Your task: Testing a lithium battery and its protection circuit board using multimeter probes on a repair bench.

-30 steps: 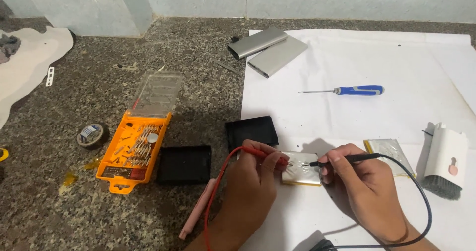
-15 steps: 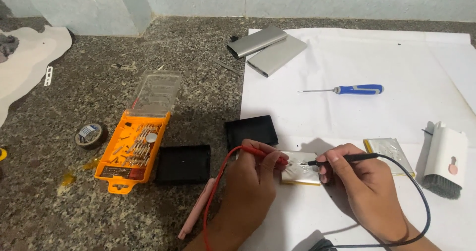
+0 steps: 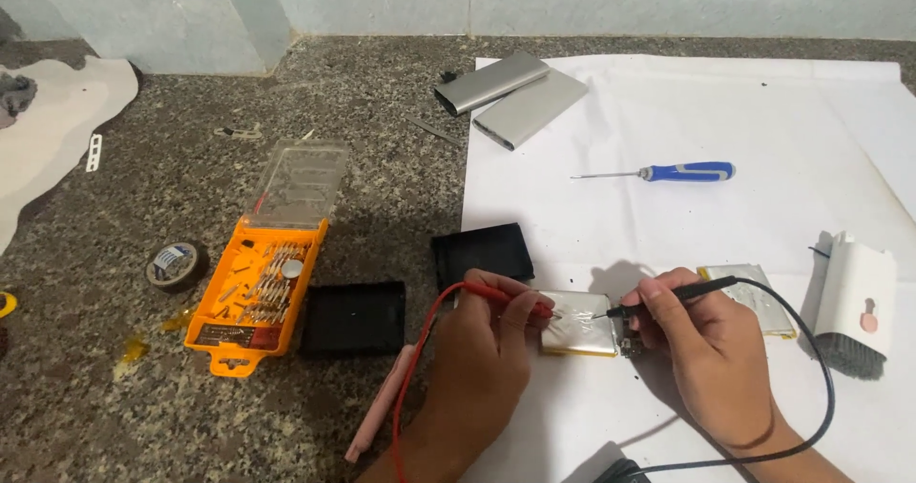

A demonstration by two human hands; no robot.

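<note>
I see a flat, silvery foil-wrapped battery pouch (image 3: 577, 323), crinkled and rectangular, lying on the white paper sheet (image 3: 725, 111) with its long axis running left to right. My left hand (image 3: 482, 368) pinches a slim red plastic probe (image 3: 506, 297) at the pouch's left edge; my right hand (image 3: 711, 349) pinches a black probe (image 3: 668, 297) at its right edge. Both tips point inward. A blue-handled screwdriver (image 3: 682, 171) lies well beyond the pouch.

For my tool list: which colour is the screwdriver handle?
Blue with a white band, on the screwdriver; the head view shows it.
</note>
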